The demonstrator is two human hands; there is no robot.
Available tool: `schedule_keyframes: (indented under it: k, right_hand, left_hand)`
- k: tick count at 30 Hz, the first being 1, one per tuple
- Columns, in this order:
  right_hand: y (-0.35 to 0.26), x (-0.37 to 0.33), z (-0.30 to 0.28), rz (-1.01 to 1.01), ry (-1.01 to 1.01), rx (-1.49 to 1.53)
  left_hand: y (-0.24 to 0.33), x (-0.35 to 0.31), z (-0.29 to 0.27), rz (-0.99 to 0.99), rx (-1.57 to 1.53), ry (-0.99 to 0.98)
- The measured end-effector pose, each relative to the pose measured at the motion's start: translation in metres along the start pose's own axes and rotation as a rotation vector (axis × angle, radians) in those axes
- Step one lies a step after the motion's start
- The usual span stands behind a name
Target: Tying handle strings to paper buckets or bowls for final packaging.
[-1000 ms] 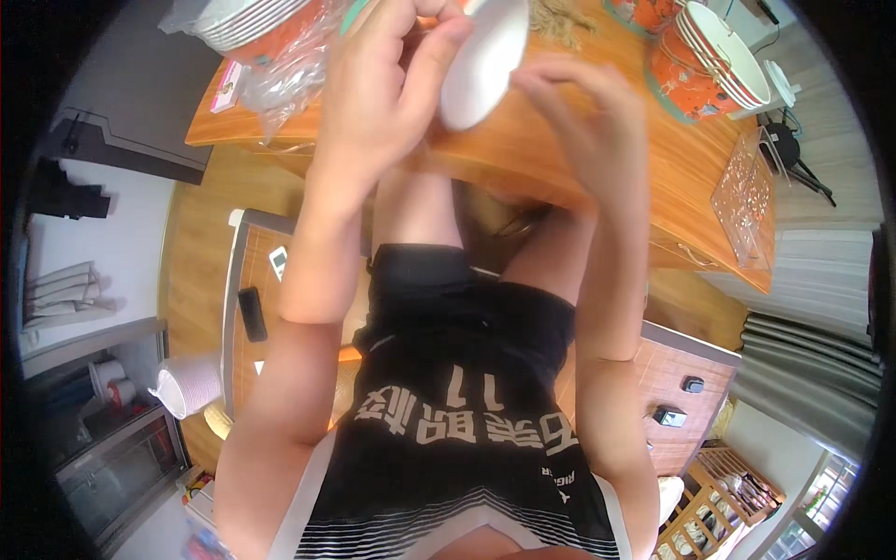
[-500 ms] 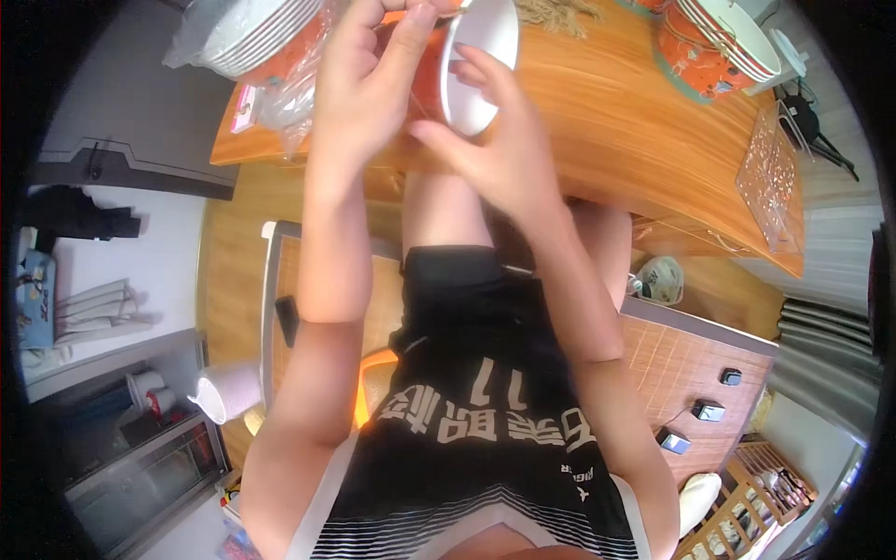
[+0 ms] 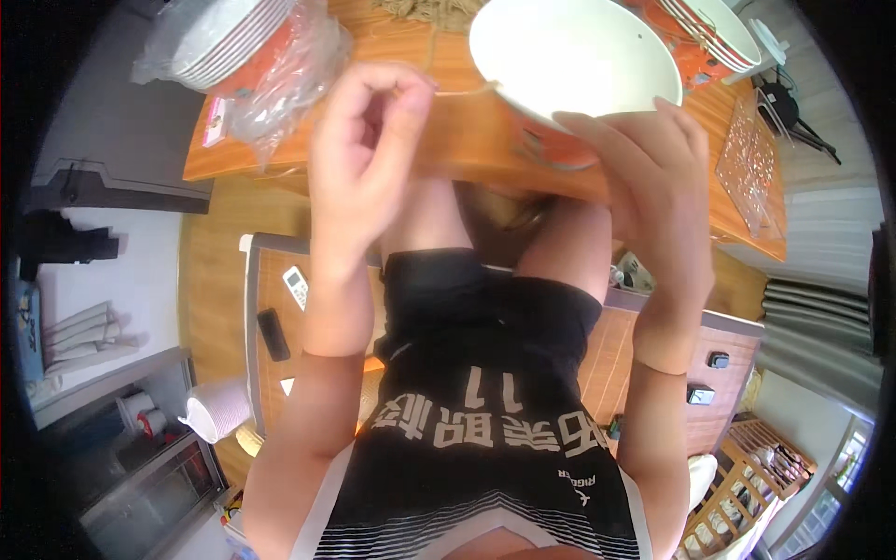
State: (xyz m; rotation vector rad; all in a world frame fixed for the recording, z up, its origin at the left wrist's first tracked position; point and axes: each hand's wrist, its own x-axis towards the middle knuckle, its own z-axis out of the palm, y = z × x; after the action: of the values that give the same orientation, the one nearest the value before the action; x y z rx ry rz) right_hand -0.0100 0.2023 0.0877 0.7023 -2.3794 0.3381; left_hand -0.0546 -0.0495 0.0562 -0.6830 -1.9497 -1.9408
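Note:
An orange paper bucket (image 3: pixel 560 145) with a white inside tilts toward me over the table, a small dark hole showing near its far right rim. My right hand (image 3: pixel 658 173) grips it from the right, fingers at the near rim. My left hand (image 3: pixel 364 149) is to its left, thumb and forefinger pinched together. A thin tan twine (image 3: pixel 467 91) runs from that pinch to the bucket's left rim. The right hand is slightly blurred.
A bundle of loose twine (image 3: pixel 429 9) lies at the far edge. Nested white-lined buckets (image 3: pixel 224 51) in clear plastic stand at left, more twine-handled buckets (image 3: pixel 714 37) at right. A clear speckled sheet (image 3: pixel 747 173) lies on the wooden table's (image 3: pixel 373 42) right end.
The bucket has moved right and turned its opening up toward me. My right hand went with it, now gripping its side. My left hand has come off the bucket, drawing the twine out leftward.

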Motion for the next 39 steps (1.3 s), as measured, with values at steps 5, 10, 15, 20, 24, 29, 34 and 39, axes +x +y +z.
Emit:
schedule_keyframes:
  k: [5,10,15,20,24,29,34,39]
  right_hand:
    - [0.007,-0.007,-0.015,0.036,-0.151,-0.034]
    - [0.000,0.007,-0.018,0.086,-0.052,0.133]
    - [-0.010,0.032,0.000,0.234,0.002,0.349]
    - [-0.011,0.028,0.029,0.170,0.147,0.213]
    - [-0.013,0.025,0.036,0.194,0.141,0.208]
    - [-0.013,0.024,0.030,0.291,0.059,0.246]
    - [-0.007,0.023,0.031,0.231,0.043,0.286]
    - [0.002,0.021,0.029,0.091,0.061,0.225]
  left_hand:
    - [-0.016,-0.011,0.010,-0.049,0.186,0.011]
    - [-0.010,-0.006,0.017,-0.044,0.365,0.087]
    - [0.010,0.011,0.024,-0.048,0.477,-0.019]
    - [0.000,0.019,0.030,0.163,0.576,-0.123]
    - [0.002,0.015,0.030,0.141,0.553,-0.102]
    - [0.005,0.017,0.029,0.108,0.552,-0.087]
    - [-0.001,0.018,0.030,0.121,0.489,-0.062]
    - [-0.004,0.019,0.029,0.119,0.463,-0.080]
